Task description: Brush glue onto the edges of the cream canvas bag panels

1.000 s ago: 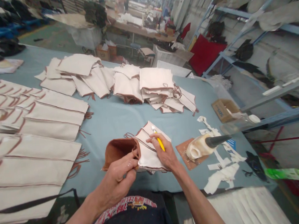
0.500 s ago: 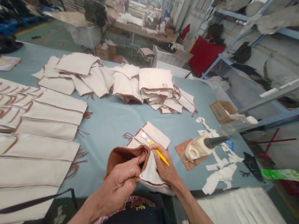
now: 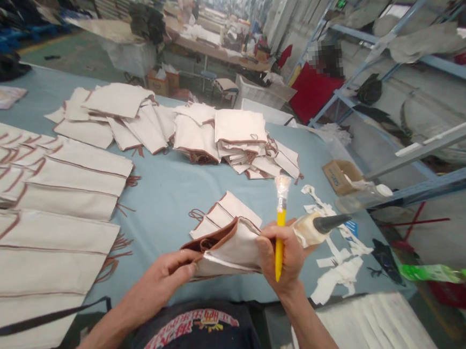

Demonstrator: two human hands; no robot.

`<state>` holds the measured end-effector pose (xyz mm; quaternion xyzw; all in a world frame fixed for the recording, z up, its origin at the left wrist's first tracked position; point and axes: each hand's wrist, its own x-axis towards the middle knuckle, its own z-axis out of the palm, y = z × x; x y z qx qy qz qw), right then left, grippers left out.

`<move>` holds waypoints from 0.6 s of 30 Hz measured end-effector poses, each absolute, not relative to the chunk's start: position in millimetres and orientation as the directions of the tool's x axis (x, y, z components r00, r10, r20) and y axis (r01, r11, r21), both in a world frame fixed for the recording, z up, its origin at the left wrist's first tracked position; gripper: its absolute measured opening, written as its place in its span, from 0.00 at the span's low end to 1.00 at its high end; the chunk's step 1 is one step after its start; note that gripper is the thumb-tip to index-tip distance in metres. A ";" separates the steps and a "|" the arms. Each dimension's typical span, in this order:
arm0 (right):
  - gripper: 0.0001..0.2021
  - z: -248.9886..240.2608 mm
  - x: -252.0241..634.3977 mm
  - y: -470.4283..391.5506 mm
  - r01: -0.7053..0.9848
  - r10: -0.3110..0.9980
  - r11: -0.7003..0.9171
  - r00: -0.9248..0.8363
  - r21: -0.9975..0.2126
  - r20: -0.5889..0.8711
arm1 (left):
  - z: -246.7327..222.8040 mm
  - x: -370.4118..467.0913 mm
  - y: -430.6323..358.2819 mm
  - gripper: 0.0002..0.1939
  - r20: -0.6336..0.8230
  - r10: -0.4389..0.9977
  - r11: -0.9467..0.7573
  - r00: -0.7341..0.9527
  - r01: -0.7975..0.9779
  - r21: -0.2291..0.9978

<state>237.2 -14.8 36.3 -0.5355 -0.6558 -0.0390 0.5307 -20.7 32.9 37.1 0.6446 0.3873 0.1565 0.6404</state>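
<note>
Blue desk (image 3: 155, 213): one cream pouch (image 3: 242, 246), pinched by left hand (image 3: 170, 273) and right hand (image 3: 291, 253); yellow brush (image 3: 280, 225) also clasped by the latter, best kept clear of the pouch.

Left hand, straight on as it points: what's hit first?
The left hand would first meet the cream pouch it holds; beyond that, probably the right hand with the yellow brush, though depth is unclear.

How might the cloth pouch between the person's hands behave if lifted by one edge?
Probably floppy: the pouch bends between the left hand and right hand. Likely light, since its walls look thin. Its mouth may gape, showing the brown inside.
</note>
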 end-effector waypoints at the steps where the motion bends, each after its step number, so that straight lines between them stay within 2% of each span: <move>1: 0.04 38.3 239.4 -16.1 0.762 0.639 0.442 0.102 -0.473 0.762 | 34.1 -25.5 35.0 0.20 -0.320 0.689 0.091 0.650 0.361 0.928; 4: 0.03 43.6 243.8 -19.3 0.783 0.618 0.479 0.020 -0.396 0.786 | 28.7 -39.9 40.9 0.23 -0.286 0.763 -0.077 0.580 0.520 0.851; 7: 0.02 47.9 244.4 -20.0 0.787 0.631 0.498 -0.039 -0.366 0.775 | 32.8 -50.5 46.3 0.24 -0.119 0.903 -0.216 0.413 0.676 0.704; 9: 0.02 50.4 243.2 -19.1 0.796 0.634 0.501 -0.070 -0.341 0.770 | 42.4 -51.1 48.7 0.21 0.002 0.949 -0.243 0.316 0.727 0.643; 11: 0.01 52.5 241.0 -17.8 0.795 0.631 0.511 -0.090 -0.325 0.771 | 55.8 -44.2 48.0 0.18 0.051 0.948 -0.259 0.313 0.672 0.694; 12: 0.01 53.3 239.6 -17.3 0.791 0.629 0.520 -0.098 -0.323 0.771 | 62.6 -38.2 46.2 0.17 0.043 0.930 -0.270 0.365 0.602 0.751; 15: 0.01 53.3 234.9 -16.3 0.763 0.634 0.553 -0.126 -0.334 0.763 | 77.4 -15.1 35.7 0.16 -0.042 0.811 -0.241 0.584 0.399 0.885; 18: 0.02 48.5 231.1 -15.5 0.727 0.656 0.584 -0.161 -0.361 0.737 | 80.6 4.1 24.9 0.15 -0.099 0.761 -0.185 0.641 0.361 0.914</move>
